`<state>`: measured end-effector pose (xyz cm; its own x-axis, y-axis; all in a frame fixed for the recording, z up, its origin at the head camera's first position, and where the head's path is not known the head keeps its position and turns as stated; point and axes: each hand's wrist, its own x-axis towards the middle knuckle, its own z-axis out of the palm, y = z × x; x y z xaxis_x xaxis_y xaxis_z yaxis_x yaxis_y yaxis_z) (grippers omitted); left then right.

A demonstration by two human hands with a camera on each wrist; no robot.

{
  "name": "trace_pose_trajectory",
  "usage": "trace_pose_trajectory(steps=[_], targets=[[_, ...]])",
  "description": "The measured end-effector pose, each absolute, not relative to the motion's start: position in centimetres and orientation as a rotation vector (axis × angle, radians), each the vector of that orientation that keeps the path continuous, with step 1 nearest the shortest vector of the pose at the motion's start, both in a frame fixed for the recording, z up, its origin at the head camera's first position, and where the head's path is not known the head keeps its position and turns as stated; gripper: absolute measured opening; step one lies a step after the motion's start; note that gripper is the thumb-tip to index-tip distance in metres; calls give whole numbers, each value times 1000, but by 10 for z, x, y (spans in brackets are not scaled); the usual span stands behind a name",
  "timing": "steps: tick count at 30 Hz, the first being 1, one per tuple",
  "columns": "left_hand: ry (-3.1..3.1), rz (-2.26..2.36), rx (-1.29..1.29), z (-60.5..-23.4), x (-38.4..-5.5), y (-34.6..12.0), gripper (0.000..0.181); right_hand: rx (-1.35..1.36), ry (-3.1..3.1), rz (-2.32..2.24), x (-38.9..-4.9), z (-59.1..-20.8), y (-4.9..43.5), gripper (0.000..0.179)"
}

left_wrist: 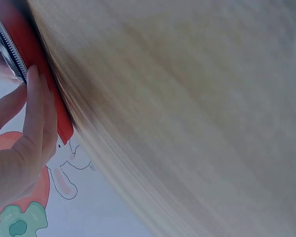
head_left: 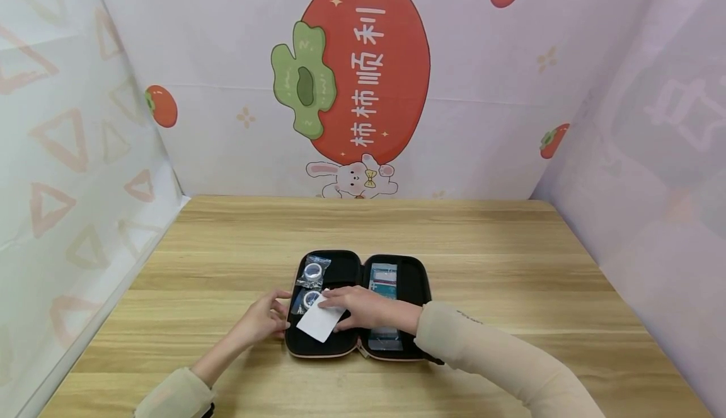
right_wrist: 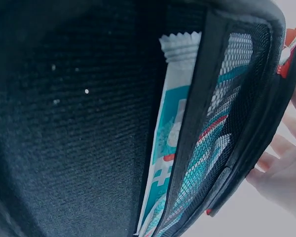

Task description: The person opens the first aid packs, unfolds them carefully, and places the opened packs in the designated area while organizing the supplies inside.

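A black-lined zip case [head_left: 416,282] lies unfolded on the table. My right hand [head_left: 363,307] reaches over its middle and holds a flat white rectangular packet [head_left: 321,322] above the left half; the packet partly covers a lower tape roll [head_left: 309,299] in clear wrapping. Another wrapped tape roll [head_left: 313,271] sits higher in that half. At the case's left side, my left hand [head_left: 266,320] touches the edge, with fingers lying along the red outer wall [left_wrist: 56,111] beside the zipper [left_wrist: 12,49]. In the right wrist view, the case's edge hides part of my right hand [right_wrist: 286,168].
Blue-and-white packets [head_left: 384,279] lie in the case's right half, tucked behind a mesh pocket [right_wrist: 202,158]. The wooden table [head_left: 493,260] extends around the case. Printed cloth walls [head_left: 482,58] stand at the back and both sides.
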<state>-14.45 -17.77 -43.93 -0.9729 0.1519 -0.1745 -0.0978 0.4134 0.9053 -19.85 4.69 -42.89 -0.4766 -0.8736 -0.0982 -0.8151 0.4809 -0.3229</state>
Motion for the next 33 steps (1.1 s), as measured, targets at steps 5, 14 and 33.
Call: trace_pose_trajectory(steps=[5, 14, 33], targets=[[2436, 1591, 58, -440, -145, -178, 52, -1462, 2499, -364, -197, -427, 48, 45], [2435, 1593, 72, -440, -145, -178, 52, -1404, 2545, -535, -194, -422, 53, 28], [2425, 1589, 81, -438, -144, -179, 52, -1234, 2713, -1179, -200, -414, 64, 17]])
